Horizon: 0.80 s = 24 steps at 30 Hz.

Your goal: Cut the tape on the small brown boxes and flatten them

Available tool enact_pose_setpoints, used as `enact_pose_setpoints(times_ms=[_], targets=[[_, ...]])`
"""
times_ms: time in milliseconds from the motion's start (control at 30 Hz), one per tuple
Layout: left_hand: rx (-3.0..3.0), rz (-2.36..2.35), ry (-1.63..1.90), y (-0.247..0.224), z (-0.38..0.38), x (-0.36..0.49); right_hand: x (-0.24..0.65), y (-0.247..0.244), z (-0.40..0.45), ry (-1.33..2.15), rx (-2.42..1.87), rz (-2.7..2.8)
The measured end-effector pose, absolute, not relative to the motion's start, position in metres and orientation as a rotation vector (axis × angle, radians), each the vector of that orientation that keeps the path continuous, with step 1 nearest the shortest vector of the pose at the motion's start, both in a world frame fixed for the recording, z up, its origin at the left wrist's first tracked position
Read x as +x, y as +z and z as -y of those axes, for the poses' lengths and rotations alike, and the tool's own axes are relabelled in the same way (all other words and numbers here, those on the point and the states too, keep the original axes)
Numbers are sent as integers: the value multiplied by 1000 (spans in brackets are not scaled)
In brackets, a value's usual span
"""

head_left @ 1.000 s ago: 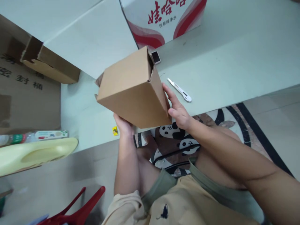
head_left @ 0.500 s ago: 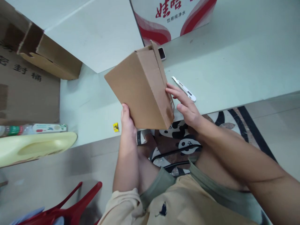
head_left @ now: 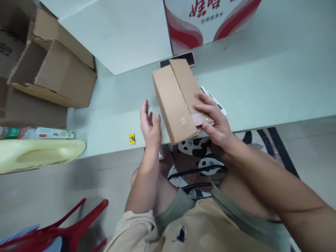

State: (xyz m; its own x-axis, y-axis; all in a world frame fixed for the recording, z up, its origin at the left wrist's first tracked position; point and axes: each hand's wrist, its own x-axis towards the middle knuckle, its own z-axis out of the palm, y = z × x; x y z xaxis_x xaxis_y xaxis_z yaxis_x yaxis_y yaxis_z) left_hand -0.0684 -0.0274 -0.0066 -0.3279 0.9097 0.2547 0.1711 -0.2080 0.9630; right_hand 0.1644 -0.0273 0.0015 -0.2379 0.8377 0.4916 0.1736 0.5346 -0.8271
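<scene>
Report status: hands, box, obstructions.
Left hand open beside the box. Right hand gripping it. Flaps folded over. Knife near right hand; nothing visibly blocking.

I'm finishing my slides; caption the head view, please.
Right hand holds a cardboard box; left hand open beside it.

Pale green table (head_left: 278, 77) spans room, front edge running above light tiled floor (head_left: 112, 185) with thin seams. Plain white panel (head_left: 123, 35) rises at table's far side. Beneath, rug (head_left: 210, 163) printed with black-and-white pandas, dark band along one side; black bars (head_left: 199, 170) cross over it. Red chair (head_left: 75, 231) at lower left, partly cut off. Cool, soft light; dim shadow on floor below table.
</scene>
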Motion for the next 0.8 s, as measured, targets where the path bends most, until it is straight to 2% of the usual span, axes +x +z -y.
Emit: enact_pose_setpoints(times_ms=[67,133,267,533,667,800], targets=[[1615,-1397,1697,0,32,-74,162,1,27,791,-775,1801],[1849,-1339,1634,2,35,-78,159,2,27,802,-692,1880],[2066,-1252,1642,-3,34,-80,159,4,25,822,-720,1898],[2096,-1264,1762,-10,30,-73,196,-11,-2,367,-1747,1926],[2211,-1260,1725,-6,29,-72,202,-2,-3,362,-2038,2054],[2292,-1265,1716,-5,29,-72,196,15,0,564,-2138,2011]])
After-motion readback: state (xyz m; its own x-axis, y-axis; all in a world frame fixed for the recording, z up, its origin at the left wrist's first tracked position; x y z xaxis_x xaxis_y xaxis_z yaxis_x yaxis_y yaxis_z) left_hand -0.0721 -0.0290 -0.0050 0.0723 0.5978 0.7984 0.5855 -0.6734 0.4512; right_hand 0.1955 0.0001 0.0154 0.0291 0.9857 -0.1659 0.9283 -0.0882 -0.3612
